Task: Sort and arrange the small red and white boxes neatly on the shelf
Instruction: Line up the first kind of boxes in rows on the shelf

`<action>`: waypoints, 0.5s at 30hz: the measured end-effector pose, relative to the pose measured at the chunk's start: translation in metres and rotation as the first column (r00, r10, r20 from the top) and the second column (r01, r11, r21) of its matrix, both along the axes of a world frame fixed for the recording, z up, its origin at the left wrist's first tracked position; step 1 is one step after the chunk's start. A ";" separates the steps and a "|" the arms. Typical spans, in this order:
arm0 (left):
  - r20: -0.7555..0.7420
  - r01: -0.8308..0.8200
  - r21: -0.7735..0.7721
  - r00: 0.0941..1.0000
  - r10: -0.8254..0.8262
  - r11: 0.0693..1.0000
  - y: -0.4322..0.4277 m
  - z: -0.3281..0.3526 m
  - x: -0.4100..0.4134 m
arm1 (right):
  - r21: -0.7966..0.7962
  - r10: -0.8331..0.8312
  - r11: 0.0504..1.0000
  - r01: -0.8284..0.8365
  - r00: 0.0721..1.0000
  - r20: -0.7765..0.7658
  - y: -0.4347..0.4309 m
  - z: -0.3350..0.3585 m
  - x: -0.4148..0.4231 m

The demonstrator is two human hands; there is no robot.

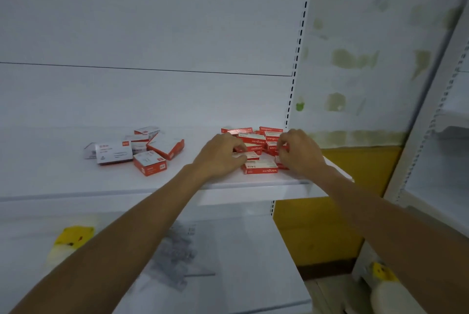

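A loose pile of small red and white boxes [256, 140] lies at the right end of the white shelf [177, 181]. Both my hands are in this pile. My left hand [220, 155] lies over its left side, fingers curled round one small box [250, 155]. At the pile's right side my right hand [300, 152] pinches another small box [280, 161] with bent fingers. One more small box [260, 168] lies flat at the front between my hands. A second group of larger red and white boxes [142, 152] lies scattered further left on the shelf.
The shelf's slotted upright [295, 60] stands just behind the pile, and the shelf ends close to my right hand. A lower shelf [228, 250] carries a yellow and white item [72, 237]. Another white rack [436, 136] stands at the right.
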State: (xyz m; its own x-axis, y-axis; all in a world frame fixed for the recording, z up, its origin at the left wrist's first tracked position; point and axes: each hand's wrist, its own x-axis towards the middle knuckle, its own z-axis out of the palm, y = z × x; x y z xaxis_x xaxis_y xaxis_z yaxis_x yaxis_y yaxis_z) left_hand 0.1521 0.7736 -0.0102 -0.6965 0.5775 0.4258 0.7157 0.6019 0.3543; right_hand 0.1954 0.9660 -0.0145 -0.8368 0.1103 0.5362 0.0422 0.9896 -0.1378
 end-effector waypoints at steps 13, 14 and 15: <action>0.005 -0.355 0.081 0.934 0.356 0.931 -0.154 0.005 -0.029 | -0.129 0.349 0.927 -0.352 0.936 -0.046 -0.138 0.025 -0.085; 0.007 -0.388 0.093 0.921 0.389 0.917 -0.167 0.004 -0.034 | -0.132 0.368 0.920 -0.370 0.929 -0.037 -0.149 0.023 -0.091; 0.017 -0.420 0.112 0.907 0.420 0.901 -0.178 0.003 -0.040 | -0.130 0.381 0.915 -0.381 0.924 -0.026 -0.160 0.022 -0.098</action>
